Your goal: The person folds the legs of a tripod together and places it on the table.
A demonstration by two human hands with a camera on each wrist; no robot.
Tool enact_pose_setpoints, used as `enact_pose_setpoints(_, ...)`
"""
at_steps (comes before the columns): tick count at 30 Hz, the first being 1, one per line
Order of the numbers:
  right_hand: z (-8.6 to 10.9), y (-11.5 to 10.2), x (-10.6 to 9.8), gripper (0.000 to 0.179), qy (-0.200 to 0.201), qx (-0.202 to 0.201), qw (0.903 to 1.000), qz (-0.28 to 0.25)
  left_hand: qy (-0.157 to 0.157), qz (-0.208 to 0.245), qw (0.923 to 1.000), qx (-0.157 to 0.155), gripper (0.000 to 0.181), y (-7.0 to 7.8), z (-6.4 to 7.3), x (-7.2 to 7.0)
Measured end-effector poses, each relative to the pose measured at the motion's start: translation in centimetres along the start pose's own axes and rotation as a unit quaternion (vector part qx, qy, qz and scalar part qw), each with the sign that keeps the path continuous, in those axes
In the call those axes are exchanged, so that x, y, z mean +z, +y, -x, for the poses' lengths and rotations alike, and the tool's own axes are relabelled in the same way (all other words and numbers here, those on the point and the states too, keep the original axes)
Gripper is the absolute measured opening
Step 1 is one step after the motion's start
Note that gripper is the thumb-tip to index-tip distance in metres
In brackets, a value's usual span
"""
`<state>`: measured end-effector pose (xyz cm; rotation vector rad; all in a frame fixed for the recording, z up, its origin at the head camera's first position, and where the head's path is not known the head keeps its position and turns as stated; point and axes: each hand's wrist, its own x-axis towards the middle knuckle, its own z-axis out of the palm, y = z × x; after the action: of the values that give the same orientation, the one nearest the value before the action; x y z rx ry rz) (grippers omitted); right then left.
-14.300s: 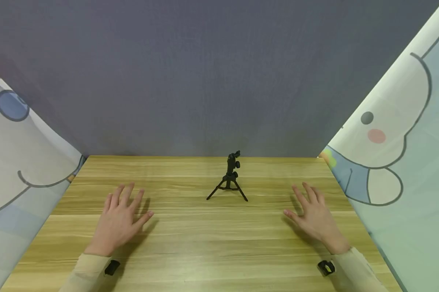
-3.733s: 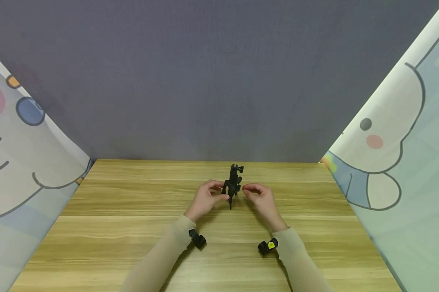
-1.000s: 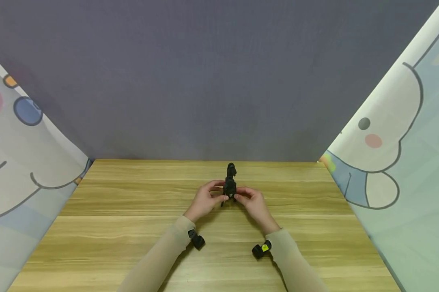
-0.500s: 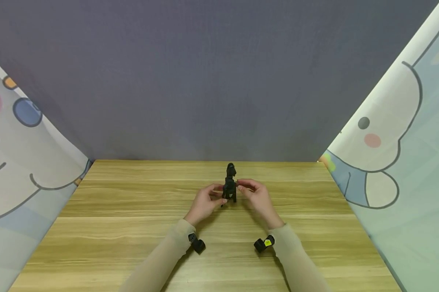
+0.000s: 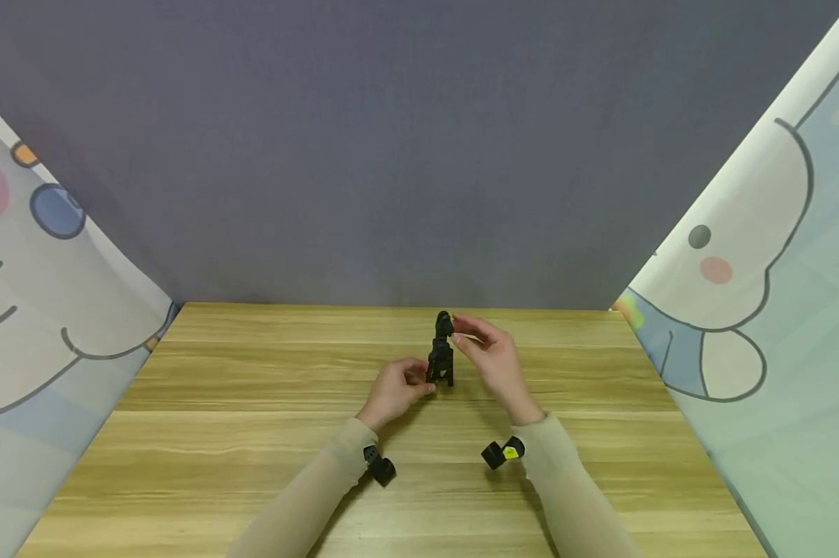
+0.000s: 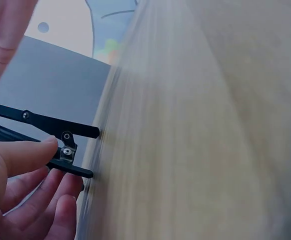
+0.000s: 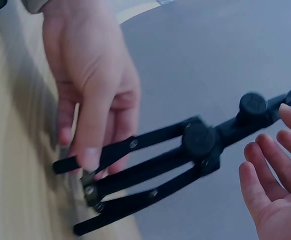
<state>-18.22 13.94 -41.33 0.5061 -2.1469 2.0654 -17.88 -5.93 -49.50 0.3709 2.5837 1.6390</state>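
A small black tripod (image 5: 441, 356) stands upright near the middle of the wooden table, its legs drawn close together. My left hand (image 5: 391, 391) holds it low down from the left; in the left wrist view the thumb (image 6: 28, 154) lies across the lower leg part, near a small metal-pinned hinge (image 6: 67, 150), with the other fingers behind. Up at the tripod's head is my right hand (image 5: 496, 360), thumb and index fingertips right beside it. In the right wrist view its fingers (image 7: 273, 185) are loosely bent and spread, and the thumb overlaps the upper column past a round knob (image 7: 253, 104).
The wood-grain table (image 5: 252, 473) meets a dark grey panel (image 5: 391, 155) behind the tripod. Cartoon-printed sheets hang at the left (image 5: 50, 310) and right (image 5: 740, 310). Each sleeve cuff carries a small black wrist device (image 5: 380, 466).
The tripod's legs were spread at first and are now drawn in, and it has turned. Over the last second my right hand has risen from the legs to the head; the left stays low.
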Motion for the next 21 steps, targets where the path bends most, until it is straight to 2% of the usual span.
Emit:
enact_pose_setpoints(9, -0.4, -1.2, 0.9, 0.040, -0.033, -0.052, 0.9978, -0.022, 0.010, -0.016, 0.9998, 0.004, 0.024, 0.1, 0.0, 0.0)
enact_pose_setpoints(13, -0.8, -1.5, 1.3, 0.044, -0.041, -0.057, 0.9975, -0.004, 0.015, -0.027, 0.9994, 0.014, 0.017, 0.2, 0.0, 0.0)
enact_pose_setpoints(21, -1.1, -2.0, 1.7, 0.042, -0.045, -0.063, 0.9970, 0.002, 0.024, -0.042, 0.9988, -0.001, 0.012, 0.6, 0.1, 0.1)
